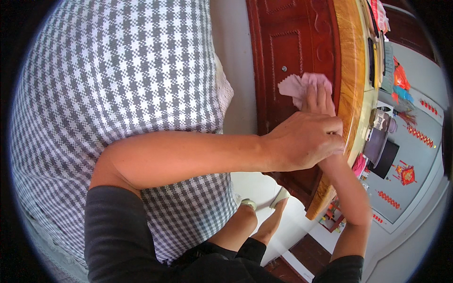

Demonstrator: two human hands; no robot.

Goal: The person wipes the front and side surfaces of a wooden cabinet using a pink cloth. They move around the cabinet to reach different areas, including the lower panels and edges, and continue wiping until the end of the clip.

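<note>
The fingers of my right hand [319, 100] press a pink cloth [295, 86] against the dark red front of a wooden cabinet [295, 46]. This is just below the cabinet's yellow wood-grain top edge [348, 53]. My left hand [302, 141] crosses over my right hand and hides part of it and its wrist. The left thumb and index finger are bent close together near the top edge. Whether they hold something cannot be made out. A small round knob [284, 69] on a carved panel sits beside the cloth.
A bed with a grey-and-white checked cover [152, 70] lies close on the left. The cabinet top bears a grey plastic basket [388, 67], a purple-grey container [375, 146] and a black screen [385, 159]. Below, two feet in pale green slippers [281, 197] stand on the floor [260, 182].
</note>
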